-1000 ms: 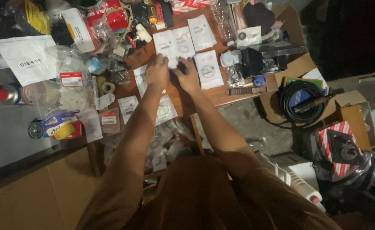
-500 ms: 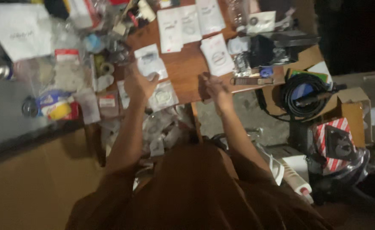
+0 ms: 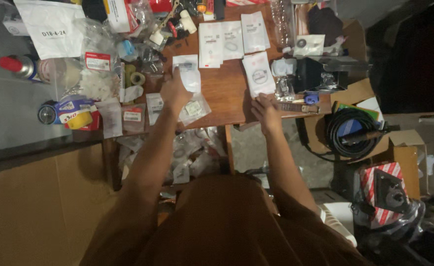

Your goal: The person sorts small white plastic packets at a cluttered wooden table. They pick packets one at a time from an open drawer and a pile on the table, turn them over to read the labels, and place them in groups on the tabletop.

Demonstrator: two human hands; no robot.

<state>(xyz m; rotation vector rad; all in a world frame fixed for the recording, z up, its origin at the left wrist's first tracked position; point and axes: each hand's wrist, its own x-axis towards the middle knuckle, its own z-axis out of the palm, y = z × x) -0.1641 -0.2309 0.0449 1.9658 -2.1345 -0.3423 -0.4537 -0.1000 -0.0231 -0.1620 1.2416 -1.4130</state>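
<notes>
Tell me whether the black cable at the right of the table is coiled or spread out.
Coiled. The black cable lies wound in a round loop inside an open cardboard box, right of the right hand.

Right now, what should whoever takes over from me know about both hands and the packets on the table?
Left hand rests on a flat white packet on the wooden table, over a clear bag.
Right hand presses the near edge of another white packet; whether it grips is unclear.
Done: three packets lie in a row at the far side.
Left: loose bags at the left remain unsorted.
</notes>
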